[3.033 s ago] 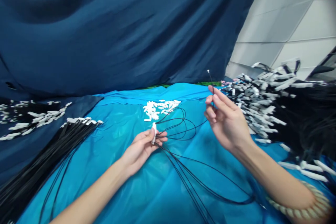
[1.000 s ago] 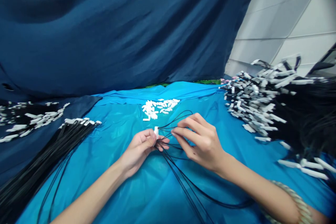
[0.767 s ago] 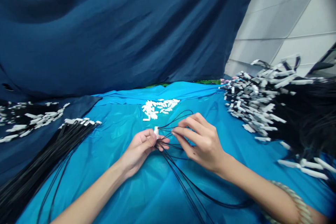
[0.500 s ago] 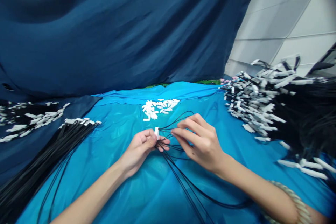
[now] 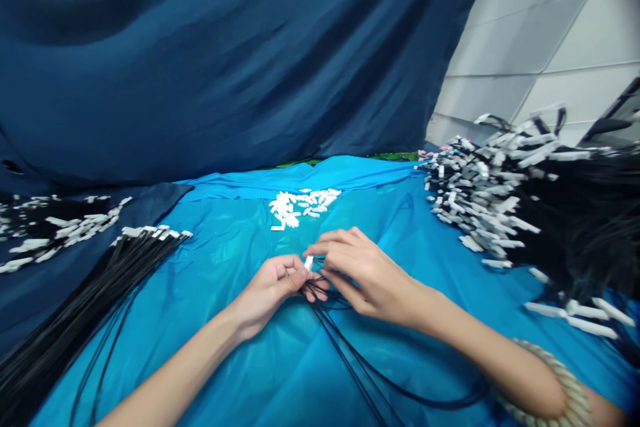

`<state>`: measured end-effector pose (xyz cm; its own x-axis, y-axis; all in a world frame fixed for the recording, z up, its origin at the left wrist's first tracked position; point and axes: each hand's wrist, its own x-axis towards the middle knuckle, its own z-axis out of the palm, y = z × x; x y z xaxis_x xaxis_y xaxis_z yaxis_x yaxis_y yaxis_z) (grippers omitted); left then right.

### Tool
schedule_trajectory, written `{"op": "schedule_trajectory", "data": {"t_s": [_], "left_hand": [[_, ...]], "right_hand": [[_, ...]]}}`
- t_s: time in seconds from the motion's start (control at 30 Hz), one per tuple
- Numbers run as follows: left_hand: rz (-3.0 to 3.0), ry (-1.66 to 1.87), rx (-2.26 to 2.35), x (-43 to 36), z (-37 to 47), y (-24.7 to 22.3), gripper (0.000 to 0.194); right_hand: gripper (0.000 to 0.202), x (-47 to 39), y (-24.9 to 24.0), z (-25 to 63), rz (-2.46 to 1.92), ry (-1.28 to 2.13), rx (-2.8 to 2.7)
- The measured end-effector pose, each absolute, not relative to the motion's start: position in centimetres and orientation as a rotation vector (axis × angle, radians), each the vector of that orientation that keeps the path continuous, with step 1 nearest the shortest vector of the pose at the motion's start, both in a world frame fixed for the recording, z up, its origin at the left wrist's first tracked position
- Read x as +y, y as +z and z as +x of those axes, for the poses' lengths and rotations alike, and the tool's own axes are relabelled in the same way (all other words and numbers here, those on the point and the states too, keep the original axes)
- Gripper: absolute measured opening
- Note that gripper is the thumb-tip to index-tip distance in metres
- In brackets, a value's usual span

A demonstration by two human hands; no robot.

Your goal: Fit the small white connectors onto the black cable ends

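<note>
A small white connector housing (image 5: pixel 309 263) stands upright between the thumb and fingers of my left hand (image 5: pixel 280 285), in front of me at the middle. Several thin black wires (image 5: pixel 345 347) run from around those fingers down to the right in loose loops. My right hand (image 5: pixel 363 273) reaches across from the right, its fingers closed in a pinch close against the housing. Black wire shows at these fingertips, though its end is hidden behind them. Beyond both hands lies a pile of loose white connector housings (image 5: pixel 287 208).
A bundle of black wires (image 5: pixel 115 280) with white ends lies on the left. More white-ended wires (image 5: pixel 75 227) rest on dark cloth behind it. A large heap of white-ended wires (image 5: pixel 490 200) fills the right. Blue sheeting (image 5: pixel 225 373) covers the surface; a dark blue cloth (image 5: pixel 225 67) hangs behind.
My right hand has moved left, up to the white housing, and the wire loops above it have drawn in. My left hand has shifted slightly right and down, tilting the housing.
</note>
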<state>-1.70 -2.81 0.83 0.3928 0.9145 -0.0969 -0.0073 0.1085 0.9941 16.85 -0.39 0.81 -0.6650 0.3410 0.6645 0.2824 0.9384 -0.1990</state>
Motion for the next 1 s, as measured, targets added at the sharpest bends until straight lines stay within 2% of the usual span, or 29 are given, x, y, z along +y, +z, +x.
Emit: {"op": "schedule_trajectory", "data": {"t_s": [0.27,0.4,0.63,0.73,0.9,1.0], "left_hand": [[1.215,0.889,0.972,-2.6,-1.4,0.8,0.019],[1.076,1.015,1.034,-2.3,-1.8,1.0,0.019],[0.989,1.076,1.002,-1.8,-2.2,1.1,0.016],[0.957,1.085,1.022,-1.8,-2.2,1.0,0.016],[0.932,1.098,1.050,-1.8,-2.2,1.1,0.018],[0.946,1.096,1.060,-1.9,-2.1,1.1,0.018]], "right_hand": [[0.013,-0.3,0.7,16.7,-0.504,0.021,-2.280],[0.026,-0.5,0.8,16.9,-0.499,-0.088,-2.275],[0.020,0.3,-0.3,16.6,-0.334,-0.189,-2.358],[0.017,0.9,-0.4,16.6,-0.230,0.079,-2.227],[0.012,0.8,1.1,17.2,-0.383,0.909,-1.622],[0.018,1.0,2.2,18.0,-0.432,1.108,-1.176]]}}
